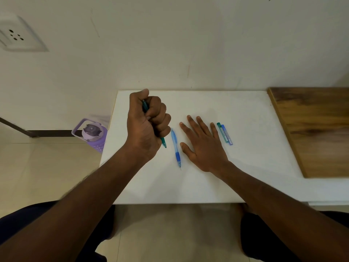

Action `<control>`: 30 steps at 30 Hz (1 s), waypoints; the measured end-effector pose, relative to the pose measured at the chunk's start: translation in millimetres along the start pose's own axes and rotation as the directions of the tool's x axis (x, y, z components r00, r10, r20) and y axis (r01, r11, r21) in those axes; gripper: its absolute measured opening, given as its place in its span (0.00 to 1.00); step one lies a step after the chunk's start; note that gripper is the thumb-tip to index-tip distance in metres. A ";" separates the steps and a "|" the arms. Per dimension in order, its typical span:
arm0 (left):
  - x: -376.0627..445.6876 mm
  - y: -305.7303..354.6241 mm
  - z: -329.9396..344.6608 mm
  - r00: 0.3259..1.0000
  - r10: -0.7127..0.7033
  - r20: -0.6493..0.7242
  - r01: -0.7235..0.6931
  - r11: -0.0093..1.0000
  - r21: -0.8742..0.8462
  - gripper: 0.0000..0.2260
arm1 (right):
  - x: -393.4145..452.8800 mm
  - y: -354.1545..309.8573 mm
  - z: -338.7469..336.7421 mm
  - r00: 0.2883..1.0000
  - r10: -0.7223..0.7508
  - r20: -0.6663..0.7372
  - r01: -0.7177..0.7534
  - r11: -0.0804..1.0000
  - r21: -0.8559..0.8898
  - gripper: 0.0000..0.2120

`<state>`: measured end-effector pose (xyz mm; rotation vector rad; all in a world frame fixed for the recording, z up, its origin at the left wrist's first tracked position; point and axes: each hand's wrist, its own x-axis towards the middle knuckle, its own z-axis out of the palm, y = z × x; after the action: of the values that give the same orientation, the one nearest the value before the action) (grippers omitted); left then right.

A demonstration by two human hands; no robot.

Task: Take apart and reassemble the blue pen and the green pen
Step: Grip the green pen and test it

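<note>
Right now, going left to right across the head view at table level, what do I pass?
Purple bottle on the floor → left hand gripping the green pen → blue pen → right hand flat on the white table → two small cases → wooden board.

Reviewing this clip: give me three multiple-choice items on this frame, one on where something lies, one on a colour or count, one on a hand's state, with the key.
1. Where does the blue pen lie?
A. On the wooden board
B. On the white table between the two hands
C. On the floor

2. What colour is the water bottle on the floor?
A. Purple
B. Red
C. Black

3. What is the right hand doing?
A. Gripping the blue pen
B. Pinching a refill case
C. Resting flat, fingers spread

Key: 1 B, it lies on the white table beside the left hand, which grips the green pen; 2 A, body and handle are purple; 3 C, the palm is down and holds nothing.
</note>
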<state>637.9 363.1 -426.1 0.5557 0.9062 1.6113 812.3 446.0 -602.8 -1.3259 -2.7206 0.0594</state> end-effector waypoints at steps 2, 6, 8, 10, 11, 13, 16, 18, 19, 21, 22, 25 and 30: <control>0.4 -0.4 -0.2 1.000 0.002 -0.009 -0.002 1.000 -0.008 0.30 | 0.1 0.2 0.3 1.000 -0.001 -0.007 0.001 1.000 -0.003 0.35; 0.7 -0.4 -1.7 1.000 0.012 -0.005 -0.011 1.000 0.006 0.29 | -0.1 0.3 1.3 1.000 -0.002 -0.013 0.002 1.000 -0.004 0.35; 0.5 -0.5 -1.3 1.000 0.013 0.002 -0.013 1.000 0.008 0.29 | -0.1 0.7 1.7 1.000 -0.001 -0.016 0.001 1.000 -0.004 0.35; 0.6 -0.2 -1.2 1.000 0.005 0.000 -0.005 1.000 0.005 0.29 | 0.2 0.7 1.8 1.000 0.000 -0.016 0.000 1.000 -0.009 0.35; 0.7 0.1 -1.1 1.000 0.001 -0.001 -0.001 1.000 0.007 0.29 | 0.3 0.3 2.0 1.000 0.001 -0.014 -0.001 1.000 -0.013 0.35; 0.6 0.5 -0.7 1.000 0.003 0.000 -0.003 1.000 0.006 0.29 | 0.4 -0.3 1.8 1.000 0.003 -0.012 -0.003 1.000 -0.014 0.35; 0.5 0.3 -0.1 1.000 0.006 -0.004 -0.006 1.000 -0.002 0.30 | 0.4 -0.1 1.4 1.000 0.002 -0.008 -0.003 1.000 -0.005 0.35; 0.3 -0.1 -0.2 1.000 -0.002 -0.009 0.002 1.000 0.008 0.30 | 0.3 0.0 1.1 1.000 0.004 -0.005 -0.005 1.000 -0.003 0.35; 0.2 -0.2 -0.3 1.000 -0.002 -0.008 0.002 1.000 0.007 0.30 | 0.2 0.0 1.0 1.000 0.005 -0.006 -0.005 1.000 -0.004 0.35; 0.1 -0.1 0.0 1.000 0.000 -0.009 0.000 1.000 -0.005 0.30 | -0.1 -0.1 0.3 1.000 0.005 -0.004 -0.005 1.000 -0.002 0.35; 0.1 -0.2 0.2 1.000 -0.002 -0.012 0.002 1.000 -0.007 0.30 | -0.1 -0.1 -0.2 1.000 0.004 -0.004 -0.004 1.000 -0.001 0.35; 0.6 0.7 0.5 1.000 -0.009 -0.021 0.009 1.000 0.001 0.30 | -0.1 -1.0 -1.4 1.000 0.005 -0.003 -0.005 1.000 0.001 0.35; 1.9 2.4 -0.1 0.999 -0.019 -0.030 0.018 1.000 -0.023 0.30 | -0.5 -0.9 -2.0 1.000 0.001 0.008 -0.001 1.000 -0.003 0.35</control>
<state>636.0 364.8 -424.5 0.5074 0.9115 1.6149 812.1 445.0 -600.8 -1.3309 -2.7274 0.0612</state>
